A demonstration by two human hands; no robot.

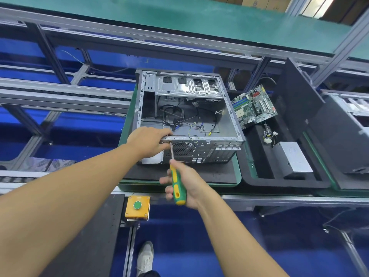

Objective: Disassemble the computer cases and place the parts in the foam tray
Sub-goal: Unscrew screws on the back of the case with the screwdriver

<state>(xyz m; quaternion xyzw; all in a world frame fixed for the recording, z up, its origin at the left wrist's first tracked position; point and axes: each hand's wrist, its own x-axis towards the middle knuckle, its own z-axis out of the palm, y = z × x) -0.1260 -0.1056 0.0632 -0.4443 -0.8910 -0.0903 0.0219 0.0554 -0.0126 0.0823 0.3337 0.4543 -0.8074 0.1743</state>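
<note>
An open grey computer case (223, 116) lies on its side on a green-edged pallet (238, 172), loose cables inside. My left hand (147, 141) grips the case's near top rail at its left corner. My right hand (184, 184) holds a green and yellow screwdriver (176, 186), its shaft pointing up at the rear panel next to the fan grille (183, 148). To the right, a black foam tray (259, 156) holds a green motherboard (254, 106), a silver power supply (295, 159) and a small cable bundle (268, 134).
A black side panel (295, 104) leans upright in the tray's right part. Another case (343, 132) sits at the far right. A yellow box with a green button (137, 205) is fixed at the near rail. Grey conveyor rails (65, 96) run left.
</note>
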